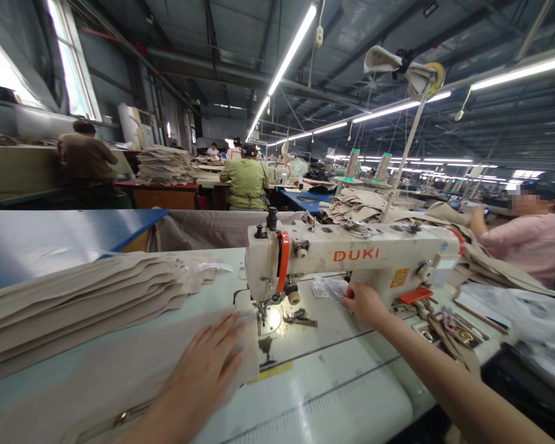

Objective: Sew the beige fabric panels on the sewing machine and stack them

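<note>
My left hand [208, 357] lies flat, fingers stretched, on a beige fabric panel [120, 357] left of the needle. A zipper [124, 417] with a metal pull shows on that panel, partly covered by my forearm. Under the arm of the white sewing machine [314, 256], my right hand [366, 305] pinches the edge of a clear plastic packet [328, 287]; its contents I cannot make out. The presser foot [263, 308] stands beside the fabric's right edge. A metal guide [300, 317] sits on the machine bed, between the needle and my right hand.
Layered beige panels [83, 302] are piled at the left. A tray [462, 333] of metal rings and tools lies at the right, near crumpled plastic [536, 320]. Thread cones [351, 166] stand behind the machine. A co-worker in pink [527, 240] sits at the right; others work farther back.
</note>
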The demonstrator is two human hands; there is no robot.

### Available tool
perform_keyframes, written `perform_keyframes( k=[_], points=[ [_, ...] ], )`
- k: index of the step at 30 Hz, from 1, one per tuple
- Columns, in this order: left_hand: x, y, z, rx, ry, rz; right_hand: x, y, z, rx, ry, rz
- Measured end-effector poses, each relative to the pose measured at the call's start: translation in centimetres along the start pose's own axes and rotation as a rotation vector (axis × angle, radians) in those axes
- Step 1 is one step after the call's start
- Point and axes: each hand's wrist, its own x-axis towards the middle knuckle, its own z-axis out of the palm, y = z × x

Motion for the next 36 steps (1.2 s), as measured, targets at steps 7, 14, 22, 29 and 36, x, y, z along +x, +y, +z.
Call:
perform_keyframes(
  k=[7, 14, 22, 29, 36],
  points=[
    [0.4, 0.3, -1.2, -0.027, -0.009, 0.0, -0.5, -0.9, -1.7, 0.046, -0.008, 0.079],
    [1.2, 1.7, -3.6, -0.052, 0.199, 0.125, -3.3, -2.7, -4.6, 0.212, -0.149, -0.043],
    [0.3, 5.6, -5.7, 0.0, 0.11, 0.484, -7.5, -10.9, -1.7, 0.933, -0.721, -0.186],
    [-0.2, 2.9, -6.5, -0.048, 0.171, 0.474, -6.5, -13.8, 0.8, 1.025, -0.686, -0.326],
    [1.7, -0.7, -6.5, 0.034, 0.053, 0.192, -7.1, -13.3, 0.9, 0.692, -0.181, -0.597]
  ],
)
